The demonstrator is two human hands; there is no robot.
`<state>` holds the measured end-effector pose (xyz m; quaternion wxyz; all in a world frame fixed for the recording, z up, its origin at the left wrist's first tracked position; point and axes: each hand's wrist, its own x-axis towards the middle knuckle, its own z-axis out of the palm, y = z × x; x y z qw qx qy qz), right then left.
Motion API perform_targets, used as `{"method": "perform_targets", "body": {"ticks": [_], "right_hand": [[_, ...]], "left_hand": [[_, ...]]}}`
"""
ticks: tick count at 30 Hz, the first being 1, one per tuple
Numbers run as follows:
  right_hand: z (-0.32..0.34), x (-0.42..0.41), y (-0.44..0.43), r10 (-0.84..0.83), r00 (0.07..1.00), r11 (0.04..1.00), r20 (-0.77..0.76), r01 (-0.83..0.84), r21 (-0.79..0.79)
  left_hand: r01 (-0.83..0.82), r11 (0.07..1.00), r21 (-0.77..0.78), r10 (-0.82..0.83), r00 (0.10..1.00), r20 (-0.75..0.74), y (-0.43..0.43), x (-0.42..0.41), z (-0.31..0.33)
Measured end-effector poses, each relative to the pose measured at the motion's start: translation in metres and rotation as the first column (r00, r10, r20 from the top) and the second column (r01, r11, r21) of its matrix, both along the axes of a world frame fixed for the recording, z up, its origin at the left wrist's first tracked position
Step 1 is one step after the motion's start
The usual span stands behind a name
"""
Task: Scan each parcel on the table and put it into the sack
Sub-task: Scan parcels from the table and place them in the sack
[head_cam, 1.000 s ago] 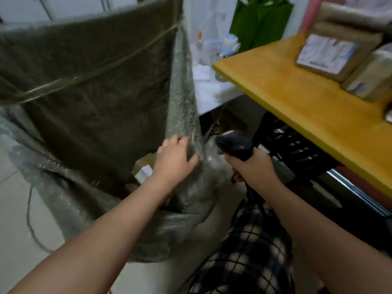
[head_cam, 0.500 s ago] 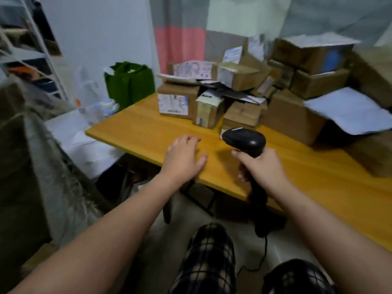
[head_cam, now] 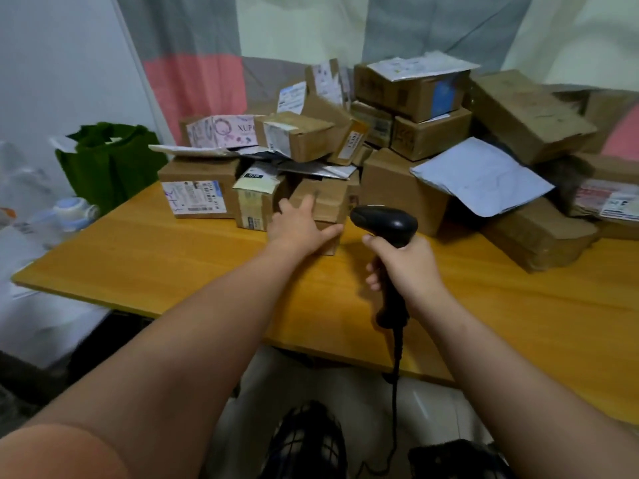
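1. The small brown parcel (head_cam: 326, 202) stands on the yellow desk (head_cam: 173, 257), at the front of the pile. It is between a narrow taped box (head_cam: 254, 205) on its left and a bigger carton (head_cam: 390, 188) on its right.
2. The left hand (head_cam: 299, 226) lies on the front of this parcel. Its fingers (head_cam: 307, 202) are straight and spread, and the thumb reaches to the right along the lower edge. They touch the parcel but do not close around it.
3. The right hand (head_cam: 408, 267) is just beside it, above the desk. Its fingers (head_cam: 371, 280) are curled tightly round the handle of a black scanner (head_cam: 383, 221), whose head is near the right side of the parcel.
4. A black cable (head_cam: 397, 354) hangs from the handle, down past the near edge of the desk.
5. Behind, many more cartons are piled up. At the left end is a box with a white label (head_cam: 197, 197), and at the right a pale mailing bag (head_cam: 480, 174) leans on the cartons.
6. A green bag (head_cam: 110, 160) stands beyond the far left corner of the desk.
7. A cloth (head_cam: 193, 81) in grey, pink and pale patches hangs behind the pile.
8. Checked trousers (head_cam: 307, 440) show below the desk edge.
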<state>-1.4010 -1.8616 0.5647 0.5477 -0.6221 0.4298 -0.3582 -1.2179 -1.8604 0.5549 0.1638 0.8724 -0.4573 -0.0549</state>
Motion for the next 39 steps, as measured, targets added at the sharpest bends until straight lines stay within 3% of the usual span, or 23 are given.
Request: {"method": "perform_targets", "body": {"ticks": [4,13,15,18,23,25,26,28,30,35,37,39], "right_hand": [[-0.004,-0.019,0.003,0.002,1.000,1.000,0.007,-0.003,0.006],[-0.007,-0.041,0.006,-0.010,0.993,1.000,0.114,0.007,0.027],[-0.005,-0.040,0.009,0.010,0.986,0.998,0.167,-0.019,0.055],[-0.004,-0.035,0.015,0.045,0.947,0.971,0.317,-0.116,0.210],[-0.008,-0.028,0.026,0.066,0.902,0.955,0.427,-0.181,0.235],[-0.010,-0.029,0.028,0.083,0.896,0.953,0.436,-0.199,0.228],[-0.010,-0.030,0.028,0.081,0.904,0.957,0.420,-0.189,0.221],[-0.010,-0.032,0.027,0.048,0.928,0.969,0.370,-0.133,0.207],[-0.010,-0.034,0.025,0.013,0.946,0.977,0.324,-0.080,0.197],[-0.010,-0.043,0.020,-0.004,0.972,0.992,0.234,-0.025,0.123],[-0.009,-0.045,0.017,-0.015,0.970,0.992,0.242,-0.015,0.121],[-0.008,-0.046,0.015,-0.020,0.967,0.992,0.254,-0.013,0.125]], "left_hand": [[-0.017,0.970,-0.244,-0.019,0.990,-0.141,0.023,-0.001,-0.013],[0.169,0.914,-0.369,-0.253,0.948,-0.193,0.085,-0.031,-0.015],[0.114,0.899,-0.424,-0.245,0.931,-0.269,0.089,-0.039,-0.014],[-0.082,0.906,-0.415,-0.192,0.795,-0.576,0.092,-0.049,-0.011],[-0.067,0.870,-0.489,-0.359,0.595,-0.719,0.096,-0.053,-0.003],[-0.007,0.862,-0.507,-0.393,0.623,-0.676,0.096,-0.051,0.001],[0.025,0.859,-0.511,-0.384,0.691,-0.612,0.096,-0.048,0.001],[0.126,0.881,-0.457,-0.304,0.891,-0.339,0.093,-0.042,0.000],[0.205,0.909,-0.364,-0.257,0.961,-0.100,0.091,-0.039,-0.002],[0.390,0.880,-0.270,-0.388,0.919,0.063,0.092,-0.031,-0.008],[0.510,0.839,-0.191,-0.461,0.852,0.247,0.095,-0.026,-0.012],[0.588,0.798,-0.132,-0.536,0.792,0.291,0.099,-0.025,-0.014]]}}
